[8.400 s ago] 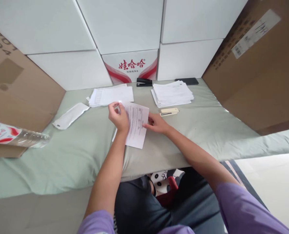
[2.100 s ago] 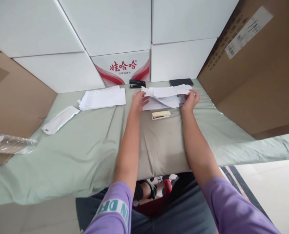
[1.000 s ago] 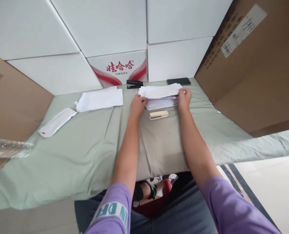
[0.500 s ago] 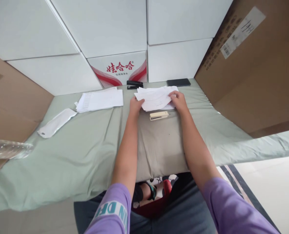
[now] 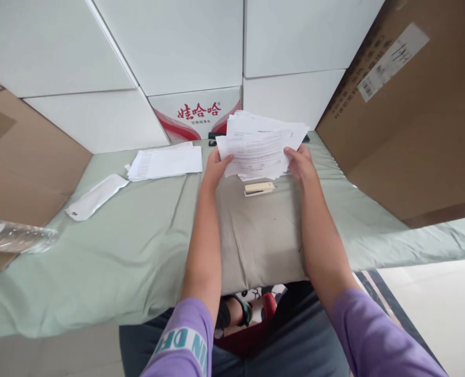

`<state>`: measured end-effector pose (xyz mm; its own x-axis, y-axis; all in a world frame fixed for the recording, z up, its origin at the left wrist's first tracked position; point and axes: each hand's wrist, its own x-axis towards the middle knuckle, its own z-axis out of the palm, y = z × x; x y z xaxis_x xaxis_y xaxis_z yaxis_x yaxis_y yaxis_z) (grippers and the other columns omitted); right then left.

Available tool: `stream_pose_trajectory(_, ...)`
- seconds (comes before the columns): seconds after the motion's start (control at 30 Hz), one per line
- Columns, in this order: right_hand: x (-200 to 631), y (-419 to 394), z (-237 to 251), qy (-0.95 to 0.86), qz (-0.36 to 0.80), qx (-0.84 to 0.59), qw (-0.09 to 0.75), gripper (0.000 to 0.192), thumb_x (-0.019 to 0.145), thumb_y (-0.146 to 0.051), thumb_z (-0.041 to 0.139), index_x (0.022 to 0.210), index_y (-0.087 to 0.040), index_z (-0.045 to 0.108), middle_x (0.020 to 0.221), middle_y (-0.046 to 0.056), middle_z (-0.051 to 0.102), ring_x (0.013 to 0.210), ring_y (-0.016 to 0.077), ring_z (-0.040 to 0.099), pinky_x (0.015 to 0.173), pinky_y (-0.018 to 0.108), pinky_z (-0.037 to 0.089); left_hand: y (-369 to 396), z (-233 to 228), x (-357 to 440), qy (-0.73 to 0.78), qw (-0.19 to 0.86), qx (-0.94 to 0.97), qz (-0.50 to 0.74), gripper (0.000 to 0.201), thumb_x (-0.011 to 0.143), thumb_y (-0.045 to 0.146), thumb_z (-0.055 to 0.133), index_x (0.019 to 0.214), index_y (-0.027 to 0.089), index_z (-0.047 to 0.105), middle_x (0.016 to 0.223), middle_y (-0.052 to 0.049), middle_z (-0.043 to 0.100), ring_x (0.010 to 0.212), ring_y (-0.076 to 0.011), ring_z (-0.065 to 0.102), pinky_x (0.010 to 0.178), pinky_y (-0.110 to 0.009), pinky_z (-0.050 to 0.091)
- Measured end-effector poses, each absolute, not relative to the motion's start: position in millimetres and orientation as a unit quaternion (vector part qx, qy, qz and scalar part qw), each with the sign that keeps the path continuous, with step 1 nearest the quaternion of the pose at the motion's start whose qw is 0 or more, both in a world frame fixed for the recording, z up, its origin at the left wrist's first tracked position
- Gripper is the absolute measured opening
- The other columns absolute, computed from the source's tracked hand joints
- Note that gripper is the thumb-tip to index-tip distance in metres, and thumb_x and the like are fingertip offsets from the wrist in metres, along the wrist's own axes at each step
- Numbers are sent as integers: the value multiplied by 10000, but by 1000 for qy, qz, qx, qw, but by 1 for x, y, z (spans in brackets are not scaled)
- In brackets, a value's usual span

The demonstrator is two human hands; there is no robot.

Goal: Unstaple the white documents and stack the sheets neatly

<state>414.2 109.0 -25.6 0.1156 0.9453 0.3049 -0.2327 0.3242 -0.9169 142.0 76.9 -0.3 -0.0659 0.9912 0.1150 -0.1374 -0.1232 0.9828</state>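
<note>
A fanned, uneven stack of printed paper sheets [image 5: 262,149] is held up off the cloth, tilted toward me. My left hand [image 5: 217,166] grips its left edge, thumb on the front. On the right edge, my right hand [image 5: 301,161] pinches the sheets with the thumb in front and is slightly blurred. A cream stapler [image 5: 259,188] lies on the cloth just below the papers. Behind them, a black stapler [image 5: 212,139] is mostly hidden. The dark flat object [image 5: 306,139] at the right shows only a corner past the sheets.
Another pile of papers [image 5: 165,161] lies left on the green cloth [image 5: 146,225]. Near it are a white pouch [image 5: 97,197] and a plastic bottle [image 5: 24,236]. White boxes [image 5: 197,47] wall the back; brown cartons [image 5: 417,120] stand at both sides.
Both hands have raised the paper stack and tipped it up, so more printed sheets show and fan out. The right hand has shifted right. The black stapler and dark flat object are now mostly covered.
</note>
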Motion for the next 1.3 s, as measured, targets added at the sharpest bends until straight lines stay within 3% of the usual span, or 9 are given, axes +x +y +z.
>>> stream_pose_trajectory(0.2,416,101,-5,-508,418,-375,653,516,615,-411,920,1033,-219,685,1049,52,758,1116,279,697,981,493,594,79,-1,131,429,455,518,583,590,660,380,895,1178,234,653,1276,-103,705,1342,-283,582,1101,-405,491)
stream_pose_trajectory(0.43,417,95,-13,-561,472,-429,528,545,550,-446,927,998,-200,737,1070,75,785,1097,320,711,1050,516,550,91,-17,128,413,378,583,588,645,629,571,882,1130,224,670,1122,-89,723,1151,-302,674,1029,-473,539)
stream_pose_trajectory(0.67,413,93,-24,-547,503,-420,520,557,529,-406,917,1014,-196,740,1101,79,788,1133,339,701,1093,543,513,89,-38,142,431,435,526,591,626,581,589,899,1027,188,721,1115,-135,754,1092,-319,713,1033,-522,553)
stream_pose_trajectory(0.93,409,90,-28,-551,534,-419,485,568,515,-289,876,1055,-192,726,1113,86,784,1178,357,683,1116,570,486,83,-30,125,445,424,535,580,607,577,553,917,1002,153,751,1076,-150,774,1099,-345,722,1010,-501,578)
stream_pose_trajectory(1.3,403,85,-38,-574,527,-405,479,690,539,-395,923,1157,-181,705,1304,132,720,1271,342,633,1181,535,441,75,-43,131,420,446,553,564,600,646,535,900,1086,159,742,1165,-128,772,1119,-309,716,1071,-507,551)
